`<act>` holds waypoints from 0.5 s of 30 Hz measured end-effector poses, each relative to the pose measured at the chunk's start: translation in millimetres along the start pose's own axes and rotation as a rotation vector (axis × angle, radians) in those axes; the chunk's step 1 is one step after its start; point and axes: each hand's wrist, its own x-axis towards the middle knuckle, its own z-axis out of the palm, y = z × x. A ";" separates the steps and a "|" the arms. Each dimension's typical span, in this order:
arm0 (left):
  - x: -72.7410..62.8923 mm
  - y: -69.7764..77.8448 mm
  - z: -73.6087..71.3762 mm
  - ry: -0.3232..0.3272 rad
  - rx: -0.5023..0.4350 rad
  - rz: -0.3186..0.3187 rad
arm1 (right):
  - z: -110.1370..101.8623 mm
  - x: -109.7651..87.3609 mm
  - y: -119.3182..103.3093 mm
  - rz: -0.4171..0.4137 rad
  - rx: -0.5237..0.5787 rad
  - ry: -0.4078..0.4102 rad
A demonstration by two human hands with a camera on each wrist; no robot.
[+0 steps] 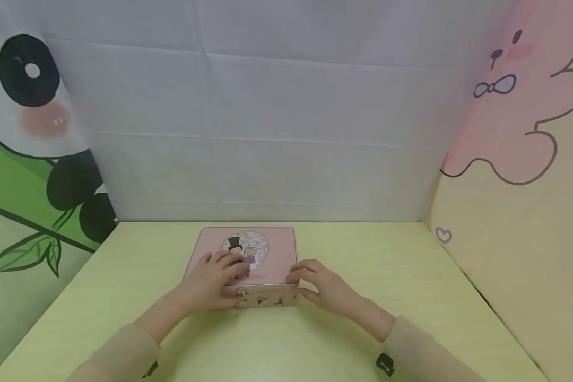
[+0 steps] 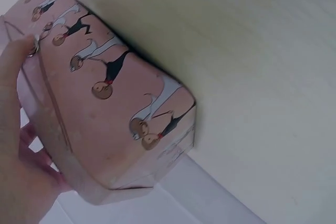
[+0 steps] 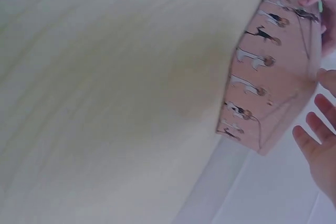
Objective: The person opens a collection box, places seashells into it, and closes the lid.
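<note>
A pink tin box [image 1: 279,252] sits on the table, its lid down. The lid carries a cartoon bride and groom in a round pale patch. Small dancing couples run along the front wall, where a metal clasp [image 1: 241,292] is fixed. My left hand [image 1: 205,284] holds the box over its front edge, fingers on the lid and thumb [image 2: 27,51] at the clasp. At the right front corner, my right hand [image 1: 331,292] touches the lid's edge with its fingers loosely spread and thumb apart below. The inside of the box is hidden.
The pale yellow-green table [image 1: 410,297] reaches back to a white creased cloth [image 1: 277,106]. A panel with a panda and leaves [image 1: 33,175] stands at the left. At the right is a cream panel with a pink bear [image 1: 520,127].
</note>
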 end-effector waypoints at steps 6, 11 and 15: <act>1.6 -2.3 -17.8 0.017 -0.042 0.013 | -30.2 -1.0 0.0 0.085 -0.015 -0.024; -2.5 -11.5 -34.3 0.080 0.003 0.005 | -55.3 -9.5 8.8 0.097 -0.063 0.027; -11.9 -23.8 -44.5 0.146 0.044 -0.039 | -72.3 -23.4 21.3 0.120 -0.111 0.068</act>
